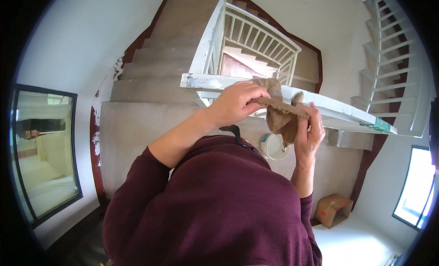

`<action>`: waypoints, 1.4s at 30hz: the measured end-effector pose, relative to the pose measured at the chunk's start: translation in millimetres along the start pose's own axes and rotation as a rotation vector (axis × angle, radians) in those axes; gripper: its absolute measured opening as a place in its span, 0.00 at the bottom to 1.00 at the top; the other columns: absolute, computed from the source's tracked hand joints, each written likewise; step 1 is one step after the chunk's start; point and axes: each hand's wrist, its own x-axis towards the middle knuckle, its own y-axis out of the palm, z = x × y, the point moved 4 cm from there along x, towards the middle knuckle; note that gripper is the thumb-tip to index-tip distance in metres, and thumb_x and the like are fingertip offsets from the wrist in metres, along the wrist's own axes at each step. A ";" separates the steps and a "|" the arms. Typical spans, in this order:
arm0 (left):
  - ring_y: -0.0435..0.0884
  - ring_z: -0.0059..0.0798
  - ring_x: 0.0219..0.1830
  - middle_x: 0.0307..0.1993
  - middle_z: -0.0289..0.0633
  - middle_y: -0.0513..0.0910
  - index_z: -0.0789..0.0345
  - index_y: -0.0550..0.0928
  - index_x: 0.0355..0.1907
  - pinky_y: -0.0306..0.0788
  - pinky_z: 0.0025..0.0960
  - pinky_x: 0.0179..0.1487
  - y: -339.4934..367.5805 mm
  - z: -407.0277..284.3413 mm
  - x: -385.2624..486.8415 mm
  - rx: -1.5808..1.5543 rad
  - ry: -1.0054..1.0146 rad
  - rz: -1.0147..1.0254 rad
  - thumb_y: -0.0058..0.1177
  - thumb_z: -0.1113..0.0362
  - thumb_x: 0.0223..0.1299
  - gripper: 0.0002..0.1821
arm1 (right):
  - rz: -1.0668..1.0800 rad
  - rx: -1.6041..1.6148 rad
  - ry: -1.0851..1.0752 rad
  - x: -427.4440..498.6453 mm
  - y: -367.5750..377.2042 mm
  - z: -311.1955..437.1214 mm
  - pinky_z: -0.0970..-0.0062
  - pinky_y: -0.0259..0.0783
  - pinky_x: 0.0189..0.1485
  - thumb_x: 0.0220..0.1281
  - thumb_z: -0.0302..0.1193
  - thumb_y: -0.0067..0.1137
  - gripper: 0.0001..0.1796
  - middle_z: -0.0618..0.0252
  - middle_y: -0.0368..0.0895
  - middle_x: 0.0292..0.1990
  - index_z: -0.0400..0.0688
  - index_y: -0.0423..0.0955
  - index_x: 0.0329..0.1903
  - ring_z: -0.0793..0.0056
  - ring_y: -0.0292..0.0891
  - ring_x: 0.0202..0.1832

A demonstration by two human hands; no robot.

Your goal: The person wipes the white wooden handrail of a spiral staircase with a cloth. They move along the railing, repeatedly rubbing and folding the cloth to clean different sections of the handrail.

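A brown terry cloth (279,111) is stretched between my two hands, in front of my body. My left hand (241,99) pinches its left edge between thumb and fingers. The right end is gripped by my right hand (310,127), and part of the cloth hangs down beside that palm. Just beyond and below the cloth runs a white painted stair handrail (219,82), with worn patches along its top. Whether the cloth touches the rail is hard to tell. Under the hanging cloth a white plastic bucket (272,149) stands on the landing floor.
Concrete steps (151,70) lie at the upper left. White balusters (252,36) surround the stairwell beyond the rail. An open cardboard box (333,211) sits by the right wall. A dark-framed window (46,152) is on the left, near peeling wall paint (96,142).
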 end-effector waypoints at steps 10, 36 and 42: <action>0.84 0.28 0.44 0.45 0.42 0.86 0.65 0.81 0.52 0.77 0.32 0.51 -90.0 12.6 -58.7 -0.001 -0.477 -0.178 0.54 0.77 0.57 0.18 | 0.042 0.014 0.030 63.7 46.0 8.7 0.66 0.74 0.41 0.62 0.26 0.64 0.08 0.56 0.82 0.34 0.41 0.82 0.44 0.60 0.80 0.35; 0.79 0.44 0.58 0.46 0.44 0.83 0.62 0.77 0.52 0.56 0.65 0.71 -71.0 75.8 -18.6 0.660 -0.311 0.391 0.74 0.39 0.39 0.40 | 0.828 -0.326 -0.284 71.4 157.3 2.8 0.52 0.75 0.41 0.63 0.66 0.51 0.38 0.49 0.83 0.32 0.40 0.74 0.46 0.46 0.82 0.36; 0.73 0.45 0.66 0.55 0.45 0.81 0.63 0.77 0.58 0.51 0.74 0.70 -74.2 79.7 -9.6 0.610 -0.391 0.563 0.73 0.36 0.41 0.44 | 0.865 -0.320 -0.186 77.7 166.3 3.6 0.50 0.76 0.40 0.71 0.64 0.43 0.35 0.48 0.84 0.29 0.41 0.77 0.41 0.44 0.83 0.36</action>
